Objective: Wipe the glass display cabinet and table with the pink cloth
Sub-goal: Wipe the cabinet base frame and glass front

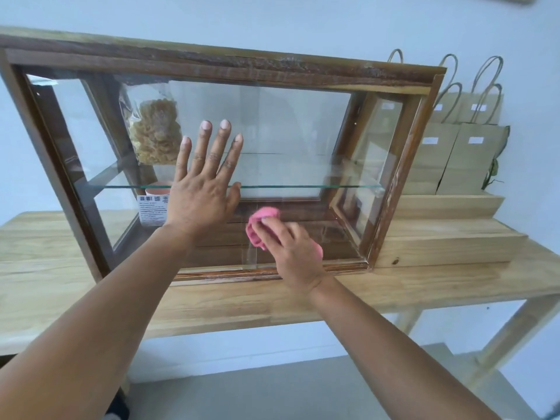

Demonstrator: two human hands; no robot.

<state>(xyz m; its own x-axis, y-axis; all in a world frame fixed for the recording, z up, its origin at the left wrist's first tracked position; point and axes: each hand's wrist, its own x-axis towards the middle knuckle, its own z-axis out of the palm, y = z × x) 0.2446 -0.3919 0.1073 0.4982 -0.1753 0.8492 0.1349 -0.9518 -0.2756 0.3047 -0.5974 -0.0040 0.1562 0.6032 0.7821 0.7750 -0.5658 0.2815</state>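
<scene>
A glass display cabinet (303, 71) with a dark wooden frame stands on a light wooden table (230, 301). My left hand (203, 192) lies flat on the front glass, fingers spread, holding nothing. My right hand (291, 253) presses a bunched pink cloth (260, 222) against the lower part of the front glass, just right of my left hand. Most of the cloth is hidden under my fingers. A glass shelf (318, 187) runs across the inside of the cabinet.
Inside the cabinet at the left hang a clear bag of yellowish snacks (157, 134) and a labelled packet (153, 207). Several brown paper bags (466, 140) stand on wooden steps (448, 234) right of the cabinet. A white wall is behind.
</scene>
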